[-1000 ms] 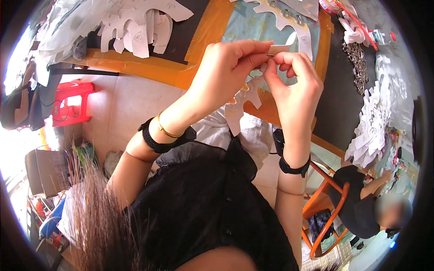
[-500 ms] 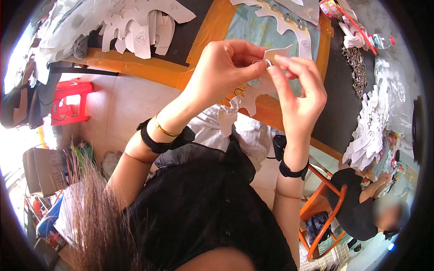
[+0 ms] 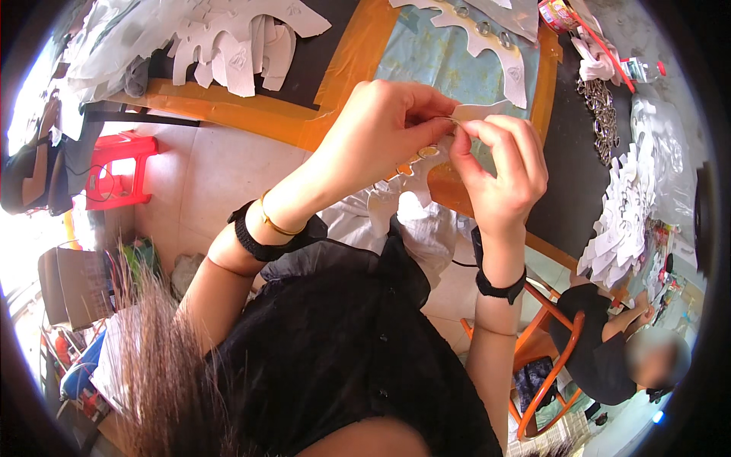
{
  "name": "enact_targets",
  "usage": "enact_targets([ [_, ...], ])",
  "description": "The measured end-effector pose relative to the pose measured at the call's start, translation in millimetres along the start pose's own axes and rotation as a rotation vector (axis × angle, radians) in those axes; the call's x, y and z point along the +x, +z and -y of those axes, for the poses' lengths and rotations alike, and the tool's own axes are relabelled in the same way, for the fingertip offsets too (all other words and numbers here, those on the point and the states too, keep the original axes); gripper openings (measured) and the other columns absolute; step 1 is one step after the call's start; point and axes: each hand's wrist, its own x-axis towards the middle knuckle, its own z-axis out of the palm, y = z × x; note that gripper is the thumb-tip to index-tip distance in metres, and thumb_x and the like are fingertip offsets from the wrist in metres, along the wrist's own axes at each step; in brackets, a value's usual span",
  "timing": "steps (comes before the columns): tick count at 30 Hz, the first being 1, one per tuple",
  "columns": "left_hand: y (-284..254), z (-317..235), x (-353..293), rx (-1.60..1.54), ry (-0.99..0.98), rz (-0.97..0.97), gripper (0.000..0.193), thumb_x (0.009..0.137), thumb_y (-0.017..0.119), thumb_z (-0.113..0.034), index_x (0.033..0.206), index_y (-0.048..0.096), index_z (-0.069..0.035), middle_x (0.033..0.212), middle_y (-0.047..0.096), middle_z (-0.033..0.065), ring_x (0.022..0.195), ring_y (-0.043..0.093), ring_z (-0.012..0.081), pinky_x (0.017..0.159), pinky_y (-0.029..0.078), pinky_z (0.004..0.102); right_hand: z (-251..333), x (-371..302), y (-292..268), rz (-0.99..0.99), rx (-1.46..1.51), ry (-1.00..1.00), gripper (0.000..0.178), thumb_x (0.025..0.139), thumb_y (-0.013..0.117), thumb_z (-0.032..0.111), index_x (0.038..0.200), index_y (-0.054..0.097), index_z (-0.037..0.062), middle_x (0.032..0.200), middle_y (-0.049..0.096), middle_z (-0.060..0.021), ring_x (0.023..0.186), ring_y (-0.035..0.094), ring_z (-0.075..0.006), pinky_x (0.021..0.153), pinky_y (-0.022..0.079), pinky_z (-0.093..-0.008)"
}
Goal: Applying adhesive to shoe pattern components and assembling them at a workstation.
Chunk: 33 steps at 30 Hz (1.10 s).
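Observation:
Both hands are raised over the near edge of the table, fingertips together on a white cut-out piece (image 3: 481, 111). My left hand (image 3: 381, 129) pinches the piece between thumb and fingers. At its upper edge, the thumb and index finger of my right hand (image 3: 504, 164) are closed on a small fold or tab. Below my hands the piece hangs down toward my lap, with metal rings (image 3: 429, 152) along it. What lies right between the fingertips is mostly hidden. A similar white piece with rings (image 3: 487, 47) lies on the blue sheet (image 3: 419, 57) beyond.
White cut-out pieces (image 3: 232, 61) are piled at the far left, and another stack (image 3: 620, 221) sits at the right. Metal rings (image 3: 600, 118) lie bunched near a clear bottle (image 3: 643, 70). A red stool (image 3: 122, 171) stands left; a co-worker (image 3: 594, 343) sits by a chair at right.
Both hands have come slightly lower and nearer to me. The right fingers have closed more tightly at the piece's edge, and the white piece has tilted.

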Motion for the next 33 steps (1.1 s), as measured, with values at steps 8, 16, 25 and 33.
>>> enact_targets([
  [8, -1.6, 1.3, 2.5, 0.092, -0.045, 0.125, 0.017, 0.083, 0.060, -0.009, 0.095, 0.062, 0.004, 0.077, 0.063, 0.0035, 0.071, 0.056, 0.0042, 0.065, 0.047, 0.0192, -0.5, 2.4, -8.2, 0.121, 0.139, 0.219, 0.018, 0.062, 0.070, -0.004, 0.075, 0.060, 0.0049, 0.074, 0.057, -0.0041, 0.062, 0.056, -0.0156, 0.050, 0.045, -0.0261],
  [16, -2.4, -4.7, 1.7, 0.071, -0.072, 0.101, 0.019, 0.082, 0.062, -0.012, 0.093, 0.062, 0.004, 0.077, 0.064, 0.0035, 0.071, 0.056, 0.0043, 0.064, 0.047, 0.0194, 0.1, 5.5, -10.2, 0.164, 0.222, 0.328, 0.013, 0.067, 0.070, -0.002, 0.075, 0.061, 0.0046, 0.074, 0.059, -0.0018, 0.059, 0.054, -0.0090, 0.046, 0.041, -0.0201],
  [25, -1.8, 2.0, 2.3, 0.060, -0.054, 0.126, 0.018, 0.082, 0.062, -0.013, 0.090, 0.062, 0.003, 0.075, 0.063, 0.0022, 0.070, 0.055, 0.0034, 0.063, 0.046, 0.0190, -3.0, 2.0, -8.3, 0.150, 0.158, 0.212, 0.016, 0.065, 0.070, -0.003, 0.075, 0.060, 0.0046, 0.073, 0.056, -0.0041, 0.064, 0.057, -0.0156, 0.051, 0.045, -0.0259],
  [33, -4.1, 1.4, 1.6, 0.070, -0.051, 0.123, 0.017, 0.083, 0.061, -0.015, 0.085, 0.061, 0.002, 0.072, 0.061, 0.0004, 0.065, 0.052, 0.0017, 0.057, 0.044, 0.0179, 1.0, 8.9, -11.5, 0.222, 0.167, 0.251, 0.018, 0.063, 0.070, -0.001, 0.076, 0.059, 0.0043, 0.073, 0.055, -0.0056, 0.067, 0.057, -0.0205, 0.057, 0.046, -0.0289],
])
